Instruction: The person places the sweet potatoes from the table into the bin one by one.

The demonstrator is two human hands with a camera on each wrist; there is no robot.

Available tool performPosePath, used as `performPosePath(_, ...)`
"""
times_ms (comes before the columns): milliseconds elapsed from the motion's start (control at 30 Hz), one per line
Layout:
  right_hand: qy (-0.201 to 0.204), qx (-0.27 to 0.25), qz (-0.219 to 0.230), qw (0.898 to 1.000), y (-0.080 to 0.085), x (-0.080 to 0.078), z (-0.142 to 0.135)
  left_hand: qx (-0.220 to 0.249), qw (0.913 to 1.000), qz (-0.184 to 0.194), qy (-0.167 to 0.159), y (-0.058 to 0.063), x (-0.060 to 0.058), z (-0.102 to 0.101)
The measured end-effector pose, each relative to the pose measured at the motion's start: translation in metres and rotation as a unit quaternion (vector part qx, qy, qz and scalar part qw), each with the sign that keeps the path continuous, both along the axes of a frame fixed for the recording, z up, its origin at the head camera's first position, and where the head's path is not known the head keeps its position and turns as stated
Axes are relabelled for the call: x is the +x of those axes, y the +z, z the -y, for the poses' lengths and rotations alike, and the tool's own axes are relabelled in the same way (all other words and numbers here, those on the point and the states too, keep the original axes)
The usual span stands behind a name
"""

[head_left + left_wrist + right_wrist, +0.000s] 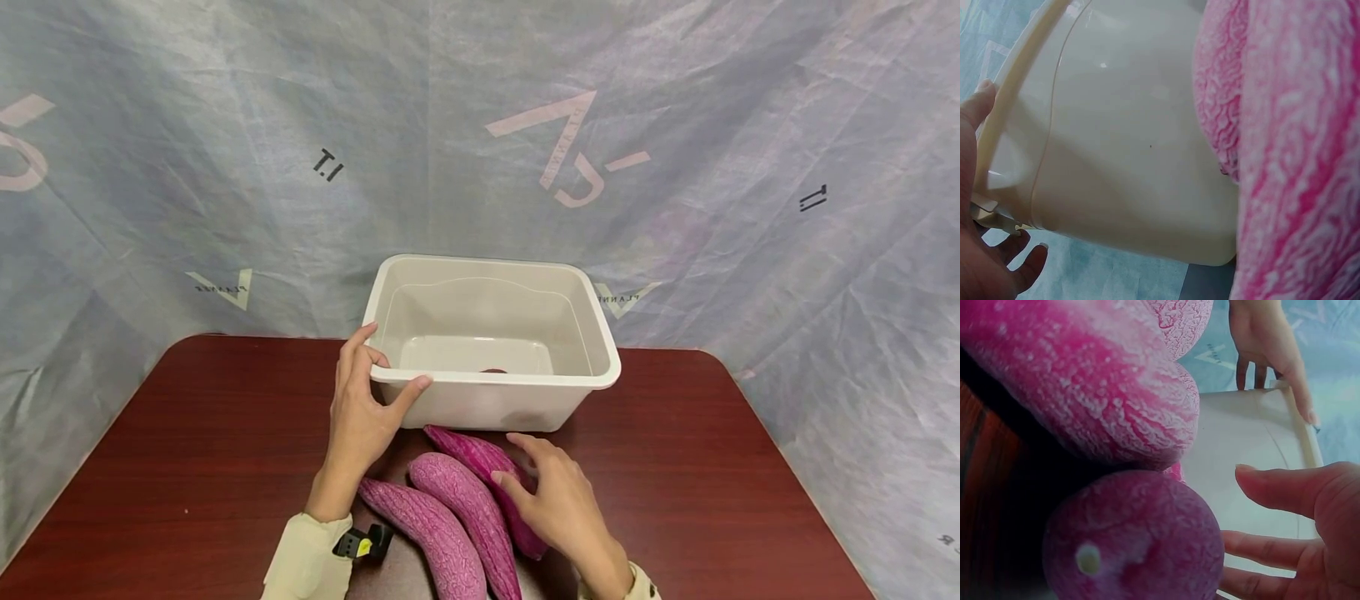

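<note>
A pale grey plastic bin [480, 404] stands on the table, its inside showing just a small dark reddish spot on the floor. My left hand [362, 408] grips its front left corner, the thumb on the front rim and the fingers round the left rim. In front of the bin lie three long, curved, purple vegetables like sweet potatoes: the left one [435, 533], the middle one [468, 504] and the right one [480, 454]. Over the right one is my right hand [558, 500], thumb and fingers spread. In the right wrist view its fingers [1266, 547] reach beside a vegetable's rounded end [1135, 537]; contact is unclear.
The dark red wooden table [697, 467] extends to both sides of the bin. A grey printed cloth [420, 150] hangs behind and at the sides. Close to the vegetables is a black wrist device [363, 543] on the left sleeve [307, 554].
</note>
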State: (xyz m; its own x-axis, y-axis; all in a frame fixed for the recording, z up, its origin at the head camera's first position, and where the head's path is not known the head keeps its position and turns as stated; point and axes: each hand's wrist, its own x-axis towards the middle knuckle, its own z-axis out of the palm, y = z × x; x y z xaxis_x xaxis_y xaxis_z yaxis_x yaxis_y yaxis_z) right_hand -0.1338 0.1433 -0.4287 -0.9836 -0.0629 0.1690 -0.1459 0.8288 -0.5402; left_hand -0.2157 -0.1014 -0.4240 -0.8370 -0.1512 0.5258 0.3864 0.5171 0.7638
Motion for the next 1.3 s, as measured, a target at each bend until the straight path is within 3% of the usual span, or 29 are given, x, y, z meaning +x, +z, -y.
performPosePath(1300, 0.018, 0.034, 0.039, 0.999, -0.013, -0.004, 0.001, -0.006, 1.0000, 0.000, -0.002, -0.001, -0.001, 0.000)
